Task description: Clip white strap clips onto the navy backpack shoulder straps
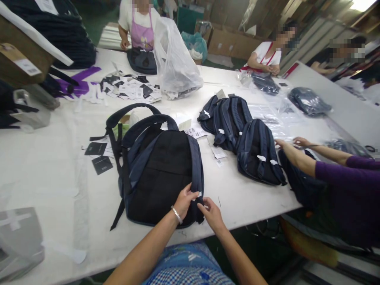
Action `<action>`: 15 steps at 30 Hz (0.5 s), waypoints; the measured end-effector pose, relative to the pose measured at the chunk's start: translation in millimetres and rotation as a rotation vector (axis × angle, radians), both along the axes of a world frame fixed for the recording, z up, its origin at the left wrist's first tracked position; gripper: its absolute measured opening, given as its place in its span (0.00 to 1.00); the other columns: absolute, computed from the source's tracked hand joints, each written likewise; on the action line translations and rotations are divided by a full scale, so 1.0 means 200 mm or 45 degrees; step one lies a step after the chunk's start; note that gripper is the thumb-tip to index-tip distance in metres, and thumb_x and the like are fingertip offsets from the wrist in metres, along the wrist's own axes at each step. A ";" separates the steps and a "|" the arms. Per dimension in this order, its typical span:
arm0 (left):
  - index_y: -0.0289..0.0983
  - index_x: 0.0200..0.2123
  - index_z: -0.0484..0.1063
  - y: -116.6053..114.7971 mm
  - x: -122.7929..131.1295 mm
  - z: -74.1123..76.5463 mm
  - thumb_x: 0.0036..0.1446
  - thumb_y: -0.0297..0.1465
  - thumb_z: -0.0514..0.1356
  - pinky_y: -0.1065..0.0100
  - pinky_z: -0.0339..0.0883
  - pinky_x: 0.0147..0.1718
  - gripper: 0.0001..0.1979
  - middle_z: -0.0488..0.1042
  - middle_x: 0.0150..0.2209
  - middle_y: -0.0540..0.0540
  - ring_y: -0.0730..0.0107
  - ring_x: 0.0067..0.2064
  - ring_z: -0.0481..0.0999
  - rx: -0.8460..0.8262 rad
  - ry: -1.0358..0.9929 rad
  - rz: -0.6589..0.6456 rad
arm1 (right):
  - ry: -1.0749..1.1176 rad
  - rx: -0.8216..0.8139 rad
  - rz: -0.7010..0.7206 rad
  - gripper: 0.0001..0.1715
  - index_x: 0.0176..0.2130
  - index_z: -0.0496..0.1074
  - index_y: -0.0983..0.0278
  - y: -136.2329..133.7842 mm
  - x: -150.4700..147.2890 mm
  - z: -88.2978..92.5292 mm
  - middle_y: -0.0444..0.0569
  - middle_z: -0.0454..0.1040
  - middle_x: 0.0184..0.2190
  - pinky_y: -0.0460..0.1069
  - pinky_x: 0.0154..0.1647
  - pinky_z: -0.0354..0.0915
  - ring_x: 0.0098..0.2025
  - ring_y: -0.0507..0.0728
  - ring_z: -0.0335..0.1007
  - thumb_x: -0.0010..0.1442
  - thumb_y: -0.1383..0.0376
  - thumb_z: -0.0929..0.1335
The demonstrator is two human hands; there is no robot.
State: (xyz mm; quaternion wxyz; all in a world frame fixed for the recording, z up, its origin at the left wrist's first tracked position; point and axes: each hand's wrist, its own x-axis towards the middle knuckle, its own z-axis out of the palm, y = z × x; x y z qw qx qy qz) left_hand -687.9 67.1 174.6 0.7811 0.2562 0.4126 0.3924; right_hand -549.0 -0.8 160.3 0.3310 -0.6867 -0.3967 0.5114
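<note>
A dark navy and black backpack (pixel 166 170) lies on the white table with its straps facing up. My left hand (pixel 186 202), with a silver bracelet at the wrist, pinches the lower part of the right shoulder strap beside a small white piece (pixel 199 194). Close by on the right, my right hand (pixel 210 211) has its thumb and fingertips at the strap's edge, near the bag's lower right corner; what lies between them is too small to tell. Black hang tags (pixel 101 164) rest left of the bag, and a green roll (pixel 120 128) stands partly hidden behind its straps.
Several navy backpacks (pixel 258 152) lie to the right, where a person in a purple sleeve (pixel 335 170) handles another. Behind are a heap of tags (pixel 127 87), a clear plastic bag (pixel 176 59) and people across the white table (pixel 59 158). A grey package (pixel 20 241) sits front left.
</note>
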 end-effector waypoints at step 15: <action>0.37 0.28 0.72 0.09 -0.03 -0.16 0.44 0.36 0.65 0.63 0.66 0.35 0.09 0.76 0.29 0.40 0.59 0.33 0.75 0.429 1.081 -0.289 | -0.190 -0.221 0.319 0.22 0.31 0.78 0.57 0.02 0.07 -0.17 0.52 0.80 0.34 0.57 0.43 0.71 0.38 0.67 0.76 0.38 0.48 0.70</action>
